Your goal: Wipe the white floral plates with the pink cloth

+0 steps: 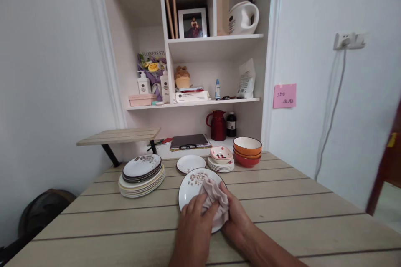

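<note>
A white plate (188,194) with a dark rim and a brown flower print is held tilted above the near part of the table. My right hand (236,219) grips its right edge, thumb on top against the cloth, the other fingers mostly hidden behind the plate. Bunched on the plate's face is a pale pink cloth (216,196). My left hand (196,221) presses that cloth to the plate with bent fingers. Just beyond lies another white plate (191,163), flat on the table.
Stacked plates (142,177) stand at the left. Behind to the right are small plates (221,166) under a pink-patterned bowl (221,154), beside stacked orange and red bowls (247,150). A raised wooden shelf (119,135) sits back left; a red jug (218,126) stands at the rear.
</note>
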The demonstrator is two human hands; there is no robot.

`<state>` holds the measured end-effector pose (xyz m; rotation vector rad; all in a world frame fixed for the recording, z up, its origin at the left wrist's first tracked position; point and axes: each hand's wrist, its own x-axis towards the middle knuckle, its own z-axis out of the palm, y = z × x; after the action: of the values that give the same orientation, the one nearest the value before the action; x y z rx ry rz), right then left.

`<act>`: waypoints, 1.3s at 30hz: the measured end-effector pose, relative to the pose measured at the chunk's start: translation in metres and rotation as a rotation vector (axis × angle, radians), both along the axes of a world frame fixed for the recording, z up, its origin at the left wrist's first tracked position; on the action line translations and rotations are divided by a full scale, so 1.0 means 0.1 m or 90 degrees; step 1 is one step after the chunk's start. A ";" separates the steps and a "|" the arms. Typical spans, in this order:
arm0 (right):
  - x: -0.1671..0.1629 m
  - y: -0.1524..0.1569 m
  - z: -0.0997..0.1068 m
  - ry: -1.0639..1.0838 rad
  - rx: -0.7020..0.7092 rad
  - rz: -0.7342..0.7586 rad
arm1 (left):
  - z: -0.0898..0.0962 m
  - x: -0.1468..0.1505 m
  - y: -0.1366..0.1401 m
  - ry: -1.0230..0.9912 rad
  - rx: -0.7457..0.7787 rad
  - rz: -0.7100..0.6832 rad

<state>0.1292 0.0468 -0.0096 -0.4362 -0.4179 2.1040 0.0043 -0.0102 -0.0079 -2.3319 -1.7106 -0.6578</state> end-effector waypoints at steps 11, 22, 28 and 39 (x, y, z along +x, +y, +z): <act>-0.07 -0.02 -0.04 0.009 -0.003 -0.019 | 0.10 -0.10 0.00 -0.007 0.001 0.181; -0.04 -0.08 0.05 -0.009 0.009 0.018 | -0.05 -0.02 0.01 -0.070 -0.012 0.039; -0.09 -0.08 -0.01 -0.044 0.016 0.005 | 0.04 -0.13 0.08 -0.038 0.023 0.179; -0.03 -0.04 0.00 -0.020 -0.007 -0.019 | 0.03 -0.14 0.10 -0.044 0.091 0.201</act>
<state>0.1260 0.0432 -0.0095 -0.4797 -0.4149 2.0736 -0.0100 -0.0005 -0.0053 -1.9095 -1.9338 -0.7771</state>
